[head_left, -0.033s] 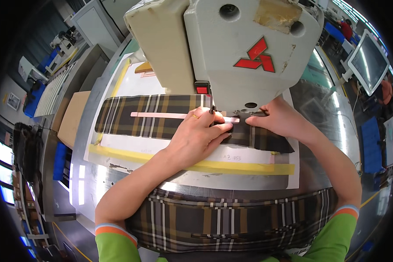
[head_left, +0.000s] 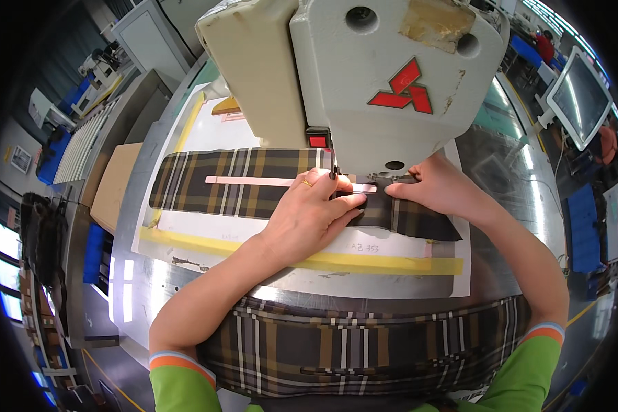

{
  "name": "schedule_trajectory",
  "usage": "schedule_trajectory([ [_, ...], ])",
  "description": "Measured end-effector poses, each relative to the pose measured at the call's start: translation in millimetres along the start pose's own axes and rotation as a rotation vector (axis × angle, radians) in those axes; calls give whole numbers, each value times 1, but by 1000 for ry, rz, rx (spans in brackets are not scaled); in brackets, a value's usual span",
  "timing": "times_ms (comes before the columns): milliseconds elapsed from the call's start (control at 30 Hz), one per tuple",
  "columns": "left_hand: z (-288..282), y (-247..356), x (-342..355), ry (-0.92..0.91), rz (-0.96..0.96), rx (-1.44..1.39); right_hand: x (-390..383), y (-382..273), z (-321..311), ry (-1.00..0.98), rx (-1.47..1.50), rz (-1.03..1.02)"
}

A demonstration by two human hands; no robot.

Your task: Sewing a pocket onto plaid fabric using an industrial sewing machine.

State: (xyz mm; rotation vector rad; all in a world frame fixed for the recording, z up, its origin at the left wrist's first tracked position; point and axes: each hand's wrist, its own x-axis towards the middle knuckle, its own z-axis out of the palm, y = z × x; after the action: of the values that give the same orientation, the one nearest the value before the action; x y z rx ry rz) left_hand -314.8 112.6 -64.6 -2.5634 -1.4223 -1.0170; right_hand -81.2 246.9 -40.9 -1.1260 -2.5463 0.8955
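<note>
Head view: one dark plaid cloth (head_left: 364, 347) lies nearest; beyond, one white paper sheet (head_left: 405, 240) with handwriting (head_left: 364, 248) bears one brown-black plaid fabric strip (head_left: 261, 200) under one narrow pink band (head_left: 254, 180). The left hand (head_left: 309, 214) touches the band, the right hand (head_left: 443, 188) the strip; I cannot tell their grip. Behind: one white metal machine head (head_left: 343, 89), three red rhombs (head_left: 390, 100).

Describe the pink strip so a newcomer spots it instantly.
Start at the big white machine head; directly below it lies a dark plaid cloth piece. Lengthwise along that, partly covered by the left hand, runs the narrow pink strip. Unlike the patterned cloth around it, it's plain pink.
</note>
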Motion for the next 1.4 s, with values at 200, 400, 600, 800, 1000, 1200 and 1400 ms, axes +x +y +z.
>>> schedule_trajectory([
  [200, 0, -1, 2, -28, 47, 19, 4, -1, 4, 30, 53, -55],
  [400, -6, 3, 7, -140, -31, 32, 13, 3, -1, -79, 79, 24],
  [600, -6, 2, 6, -191, 1, 87, 19, 4, -5, -173, 291, 94],
  [800, -4, 1, 4, -164, 117, 167, 25, 3, -5, -223, 236, 127],
  [1000, -4, 3, 2, -191, 80, 178, 32, -1, -1, -242, 266, 110],
  [1200, -5, 3, 2, -192, 68, 157, 27, 0, -14, -355, 320, 173],
  [1400, -5, 5, 2, -224, 52, 157, 22, -33, -28, -431, 297, 310],
])
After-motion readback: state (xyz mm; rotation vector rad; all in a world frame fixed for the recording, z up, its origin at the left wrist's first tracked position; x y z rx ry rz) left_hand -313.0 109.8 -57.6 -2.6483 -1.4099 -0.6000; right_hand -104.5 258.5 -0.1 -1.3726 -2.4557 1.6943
